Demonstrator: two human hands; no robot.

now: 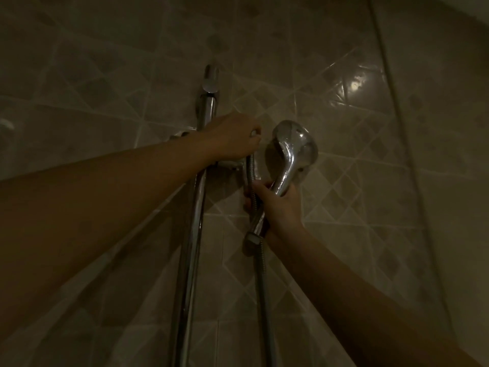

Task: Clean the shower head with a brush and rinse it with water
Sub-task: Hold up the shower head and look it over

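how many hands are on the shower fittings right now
2. The left hand grips the holder on the rail, to the left of the shower head. The right hand holds the shower head by its handle, lower down. Neither is hidden.

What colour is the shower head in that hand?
The shower head is shiny silver chrome, clearest in the head view; the right hand grips its handle.

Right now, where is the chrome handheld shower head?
Head view, centre-right: the chrome handheld shower head is held by its handle in the right hand, just right of the left hand gripping the holder on the upright chrome rail.
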